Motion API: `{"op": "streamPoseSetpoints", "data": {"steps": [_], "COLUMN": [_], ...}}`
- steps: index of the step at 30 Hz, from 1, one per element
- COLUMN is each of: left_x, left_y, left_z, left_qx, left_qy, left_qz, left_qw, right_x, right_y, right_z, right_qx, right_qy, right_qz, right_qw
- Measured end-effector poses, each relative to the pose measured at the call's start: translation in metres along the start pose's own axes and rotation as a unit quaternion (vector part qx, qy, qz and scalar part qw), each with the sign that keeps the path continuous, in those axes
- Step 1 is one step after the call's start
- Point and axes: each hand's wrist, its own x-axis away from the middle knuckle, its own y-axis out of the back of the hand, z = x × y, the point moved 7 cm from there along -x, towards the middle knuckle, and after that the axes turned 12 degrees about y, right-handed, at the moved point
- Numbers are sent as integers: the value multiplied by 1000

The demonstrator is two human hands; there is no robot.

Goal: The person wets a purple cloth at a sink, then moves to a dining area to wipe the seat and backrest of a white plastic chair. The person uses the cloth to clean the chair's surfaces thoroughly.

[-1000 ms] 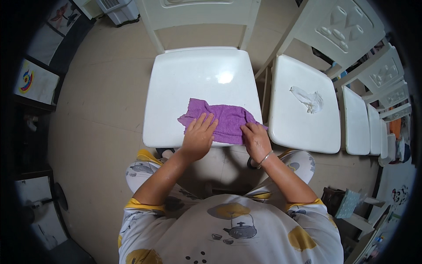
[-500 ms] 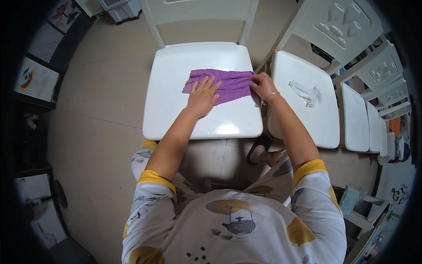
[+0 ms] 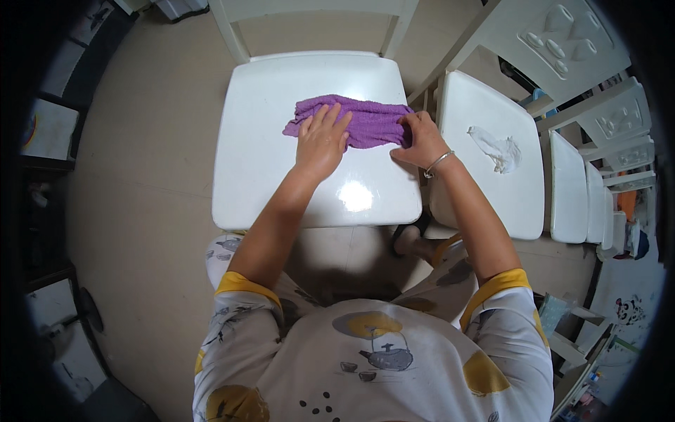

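A: How are the hands set?

B: The left hand (image 3: 322,144) lies flat and spread wide, palm down on the left part of the purple cloth (image 3: 380,121); the right hand (image 3: 426,141) is curled at the cloth's right end, thumb apart from the bent fingers; I cannot tell whether it pinches the fabric or only presses it.

A: And where is the cloth itself?

B: On the white seat (image 3: 274,179) of the chair in front of the person, toward the back and right of its middle; it lies crosswise, rumpled into long folds.

A: What else is around?

B: A backrest (image 3: 316,8) rises behind that seat; a second white chair (image 3: 485,204) stands just beside it on the right, close to the right hand, with a crumpled white piece (image 3: 500,151) on it; more white chairs (image 3: 571,190) line up beyond.

A: Textures?

B: The cloth looks nubbly and soft, its left edge ragged; the seat is smooth and glossy, round-cornered, catching a bright reflection; the second chair's back bears raised ovals; a thin silvery bracelet (image 3: 440,162) circles the right wrist.
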Motion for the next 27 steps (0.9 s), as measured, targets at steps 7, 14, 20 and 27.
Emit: {"op": "streamPoseSetpoints", "data": {"steps": [7, 14, 20, 27], "left_x": [0, -2, 5, -16], "left_y": [1, 1, 14, -1], "left_z": [1, 0, -10, -3], "left_qx": [24, 19, -4, -37], "left_qy": [-4, 6, -6, -1], "left_qz": [-9, -10, 122, 138], "left_qw": [1000, 1000, 993, 990], "right_x": [-4, -4, 44, -11], "right_y": [1, 3, -12, -22], "right_z": [6, 13, 61, 19], "right_qx": [31, 35, 114, 166], "right_qy": [-20, -18, 24, 69], "right_qz": [26, -14, -14, -38], "right_qw": [999, 999, 993, 983]}}
